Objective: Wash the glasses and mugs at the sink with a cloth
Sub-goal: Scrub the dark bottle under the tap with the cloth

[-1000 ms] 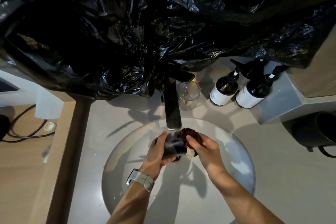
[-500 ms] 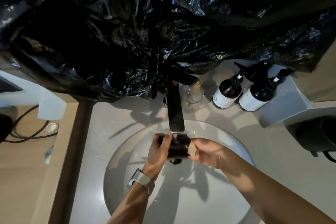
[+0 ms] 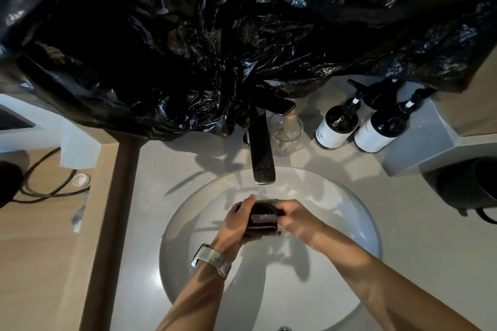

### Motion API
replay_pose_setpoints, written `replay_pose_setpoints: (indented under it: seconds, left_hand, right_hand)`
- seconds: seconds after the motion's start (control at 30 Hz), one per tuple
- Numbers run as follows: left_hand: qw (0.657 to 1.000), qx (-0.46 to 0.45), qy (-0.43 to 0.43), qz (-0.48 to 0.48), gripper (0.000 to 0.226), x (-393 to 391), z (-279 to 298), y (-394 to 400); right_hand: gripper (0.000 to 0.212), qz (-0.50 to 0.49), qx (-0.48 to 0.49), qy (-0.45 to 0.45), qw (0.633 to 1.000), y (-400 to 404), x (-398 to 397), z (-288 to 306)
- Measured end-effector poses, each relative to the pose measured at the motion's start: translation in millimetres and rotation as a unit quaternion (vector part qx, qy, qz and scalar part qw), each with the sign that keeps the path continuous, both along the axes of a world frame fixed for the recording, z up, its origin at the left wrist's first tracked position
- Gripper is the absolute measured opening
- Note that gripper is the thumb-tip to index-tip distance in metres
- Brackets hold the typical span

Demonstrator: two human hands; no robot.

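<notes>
Over the white sink basin (image 3: 360,212), just below the dark faucet spout (image 3: 263,161), lies a clear glass (image 3: 265,226) on its side. A dark cloth (image 3: 262,209) fills its inside. My left hand (image 3: 236,226), with a white watch on the wrist, grips the glass from the left. At the glass's right end, my right hand (image 3: 298,219) curls its fingers round the cloth. A thin stream of water falls from the spout onto the glass. A stemmed glass (image 3: 285,129) stands behind the faucet, and a black mug (image 3: 473,185) stands on the counter at the far right.
Two dark pump bottles (image 3: 337,125) (image 3: 382,130) stand at the back right. A black plastic sheet (image 3: 215,35) hangs over the back of the counter, down to the faucet. Cables (image 3: 40,185) lie on the wooden surface at the left.
My right hand has turned from over the glass to its right end, with the cloth now inside. The glass sits a little lower under the spout.
</notes>
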State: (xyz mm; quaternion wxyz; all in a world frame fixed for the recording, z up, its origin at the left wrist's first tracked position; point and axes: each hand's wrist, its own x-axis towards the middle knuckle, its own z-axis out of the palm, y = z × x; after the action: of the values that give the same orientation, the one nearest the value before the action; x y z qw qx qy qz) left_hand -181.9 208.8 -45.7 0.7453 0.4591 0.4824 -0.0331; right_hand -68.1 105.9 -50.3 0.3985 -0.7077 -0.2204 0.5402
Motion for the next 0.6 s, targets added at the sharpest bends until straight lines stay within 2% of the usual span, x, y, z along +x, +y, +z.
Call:
replay_pose_setpoints:
  seconds: [0.13,0.2,0.3,0.43,0.5,0.6]
  left_hand:
    - [0.999,-0.005,-0.006,0.035,0.038,-3.1,-1.0,-2.0]
    - [0.999,-0.005,-0.017,0.048,0.039,-7.4,-1.7,-2.5]
    - [0.998,0.001,-0.026,0.057,0.038,-15.0,1.5,-3.7]
    - [0.998,-0.010,-0.019,0.061,0.042,-21.0,5.0,-11.3]
    - [0.996,-0.019,-0.014,0.082,0.039,-19.9,5.1,-16.8]
    - [0.994,-0.019,-0.013,0.102,0.031,-17.1,6.5,-23.1]
  right_hand:
    - [0.026,-0.041,0.039,-0.088,0.994,-13.7,0.0,13.6]
    - [0.014,-0.055,0.048,-0.101,0.992,-24.0,-2.4,22.7]
    - [0.020,-0.128,0.062,-0.049,0.989,-35.0,-6.8,31.9]
    - [0.024,-0.200,0.060,-0.049,0.977,-32.0,-5.9,43.9]
    - [0.017,-0.201,0.085,-0.065,0.974,-28.2,-4.0,48.1]
    - [0.011,-0.204,0.099,-0.143,0.963,-24.8,-2.4,50.9]
